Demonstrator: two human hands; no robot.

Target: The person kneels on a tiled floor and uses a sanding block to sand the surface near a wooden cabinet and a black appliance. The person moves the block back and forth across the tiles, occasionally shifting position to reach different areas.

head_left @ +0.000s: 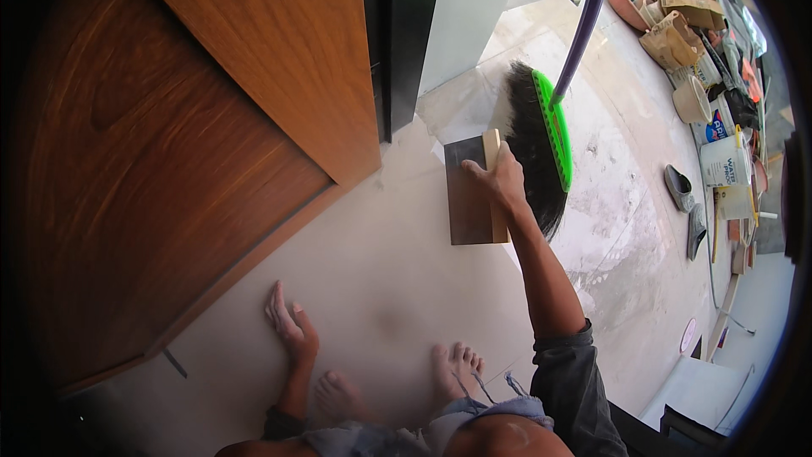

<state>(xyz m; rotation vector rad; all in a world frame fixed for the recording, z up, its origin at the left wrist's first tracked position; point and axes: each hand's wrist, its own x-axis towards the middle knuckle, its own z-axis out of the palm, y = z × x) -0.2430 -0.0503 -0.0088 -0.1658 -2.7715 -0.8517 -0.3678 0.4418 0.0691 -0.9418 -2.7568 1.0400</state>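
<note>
My right hand (502, 178) grips a wide putty knife (467, 203) by its pale wooden handle. The thumb lies over the flat, dark metal blade, which points to the left. Just right of it, a broom (553, 131) with black bristles, a bright green head and a purple pole rests on the dusty floor. My left hand (292, 326) is open and empty, fingers stretched out and whitened with dust, near the lower edge of the brown wooden door (228, 118). Whether it touches the floor, I cannot tell.
A white wall end (465, 17) stands beyond the door. White powder covers the pale floor (622, 220) around the broom. Grey shoes (679, 189) lie at the right, before several buckets (726, 161) and paper sacks (672, 41). My bare feet (457, 370) are close below.
</note>
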